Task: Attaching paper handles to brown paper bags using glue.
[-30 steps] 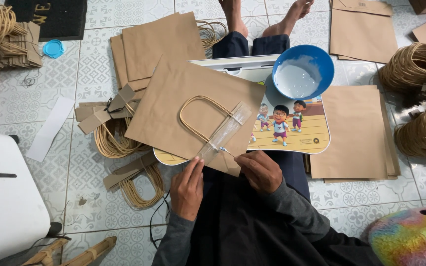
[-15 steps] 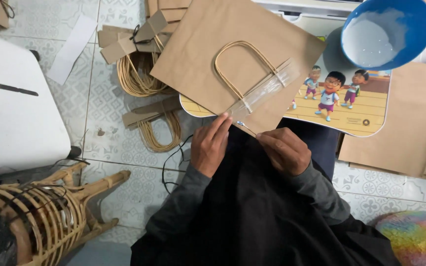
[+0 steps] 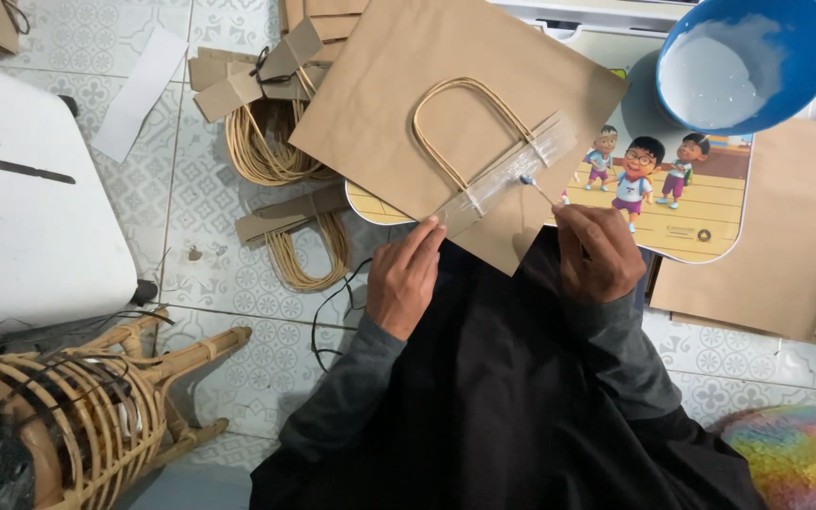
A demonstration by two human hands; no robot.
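A flat brown paper bag [image 3: 380,123] lies on a cartoon-printed board [image 3: 701,212] on my lap. A tan twisted-paper handle loop [image 3: 469,123] rests on the bag, its ends under a glossy strip [image 3: 512,170]. My left hand [image 3: 406,279] presses its fingertips on the near end of that strip. My right hand [image 3: 600,250] pinches a thin swab stick [image 3: 535,187] whose tip touches the strip. A blue bowl [image 3: 805,38] of white glue stands at the upper right.
Bundles of spare handle loops [image 3: 271,151] lie on the tiled floor to the left. A stack of brown bags [image 3: 776,246] sits at the right. A white stool [image 3: 21,208] and a rattan frame [image 3: 77,416] stand at the left.
My right hand has lifted from the bag's edge and now holds the swab stick against the strip. My left hand stays on the strip's near end. The view has shifted slightly.
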